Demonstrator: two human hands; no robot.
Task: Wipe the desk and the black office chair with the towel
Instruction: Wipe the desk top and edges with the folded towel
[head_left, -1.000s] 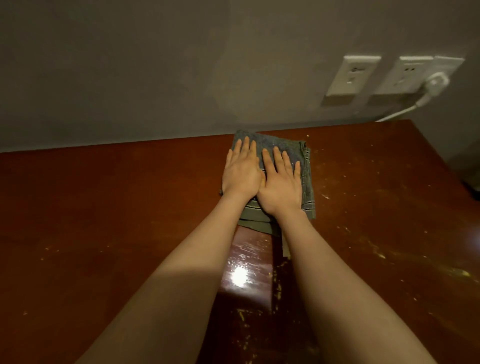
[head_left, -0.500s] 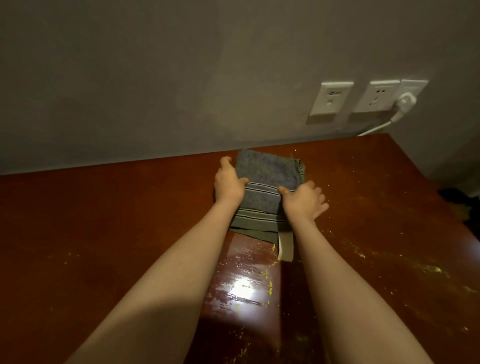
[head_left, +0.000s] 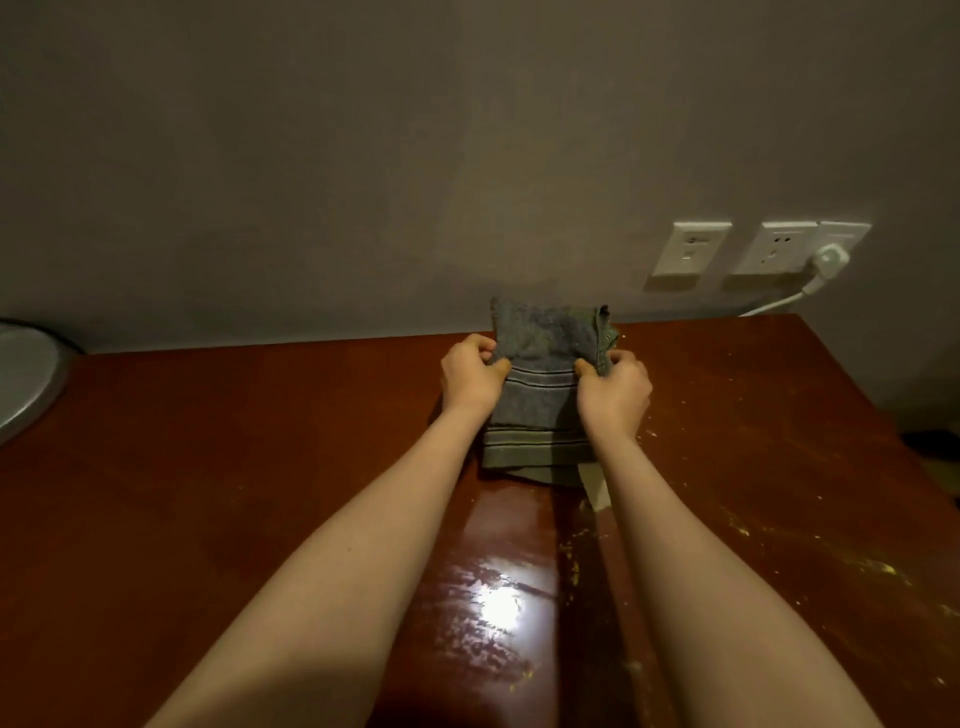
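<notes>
A folded grey towel (head_left: 543, 395) with dark stripes sits near the back edge of the reddish-brown desk (head_left: 260, 467). Its far end is raised off the desk against the wall. My left hand (head_left: 470, 376) grips the towel's left edge with curled fingers. My right hand (head_left: 615, 389) grips its right edge the same way. A white label (head_left: 595, 486) hangs from the towel's near right corner. A wet, shiny streak (head_left: 498, 608) runs down the desk between my forearms. The black office chair is not in view.
A grey wall stands right behind the desk. Wall sockets (head_left: 691, 248) are at the right, with a white plug and cable (head_left: 826, 260) in the far one. A round grey lid-like object (head_left: 26, 374) lies at the desk's left edge. Yellowish specks (head_left: 878, 566) dot the right side.
My hands went from pressing flat on top of the towel to gripping its two side edges. The towel's far end has lifted off the desk.
</notes>
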